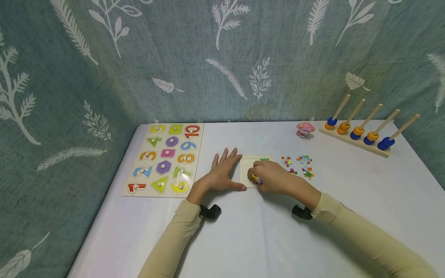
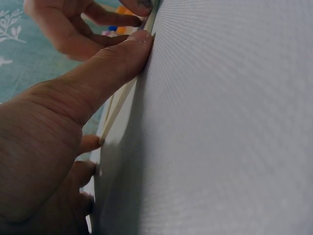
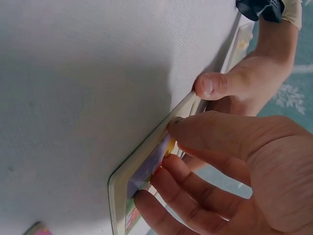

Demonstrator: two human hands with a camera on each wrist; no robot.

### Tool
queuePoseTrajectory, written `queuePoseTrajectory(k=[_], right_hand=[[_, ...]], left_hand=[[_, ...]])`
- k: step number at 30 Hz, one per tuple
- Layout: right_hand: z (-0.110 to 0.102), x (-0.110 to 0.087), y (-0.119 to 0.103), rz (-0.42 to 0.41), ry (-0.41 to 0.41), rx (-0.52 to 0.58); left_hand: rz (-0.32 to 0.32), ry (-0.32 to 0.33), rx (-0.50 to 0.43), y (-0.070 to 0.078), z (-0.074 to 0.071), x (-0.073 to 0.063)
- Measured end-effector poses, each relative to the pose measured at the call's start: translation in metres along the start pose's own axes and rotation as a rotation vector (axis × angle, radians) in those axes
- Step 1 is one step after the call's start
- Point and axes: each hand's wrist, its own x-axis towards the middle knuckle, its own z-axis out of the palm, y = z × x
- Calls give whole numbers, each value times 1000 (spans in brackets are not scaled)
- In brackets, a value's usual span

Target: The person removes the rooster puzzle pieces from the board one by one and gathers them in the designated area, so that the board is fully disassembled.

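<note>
A small pale wooden puzzle tray (image 1: 245,170) lies on the table between both hands. My left hand (image 1: 222,175) spreads its fingers at the tray's left side, with the thumb touching the near left corner. Over the tray, my right hand (image 1: 272,175) pinches a jigsaw piece with yellow and purple on it (image 1: 256,178). In the right wrist view, thumb and fingers bend over that piece, partly covering it; purple and green picture parts (image 3: 146,166) show inside the tray frame. Right of the tray lie several loose jigsaw pieces (image 1: 308,172), one partly behind the right wrist.
At the left lies a wooden number-and-shape board (image 1: 168,153) with knobbed pieces. A pink toy figure (image 1: 305,129) stands at the back. A peg stacker (image 1: 361,141) with blue and orange beads occupies the back right. Patterned green cloth (image 1: 194,58) hangs behind the white table.
</note>
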Motion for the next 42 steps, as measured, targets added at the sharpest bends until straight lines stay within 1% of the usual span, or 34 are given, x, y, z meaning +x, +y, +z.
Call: queuePoseTrajectory(k=[6, 11, 16, 23, 28, 34, 36, 42], right_hand=[[1, 0, -3, 23, -16, 13], [1, -1, -3, 28, 11, 5], [-1, 0, -4, 34, 38, 4], [2, -1, -3, 43, 41, 9], [3, -2, -3, 41, 59, 7], [4, -4, -2, 50, 68, 0], [2, -6, -4, 38, 83, -4], [-7, -13, -13, -50, 148, -13]], left_hand=[[-3, -2, -6, -1, 3, -4], [-8, -10, 3, -1, 1, -2], [-10, 2, -3, 0, -3, -2], [-11, -19, 1, 0, -1, -1], [2, -7, -2, 1, 0, -1], [6, -11, -5, 1, 2, 0], [5, -18, -5, 1, 2, 1], [-7, -15, -6, 1, 0, 0]])
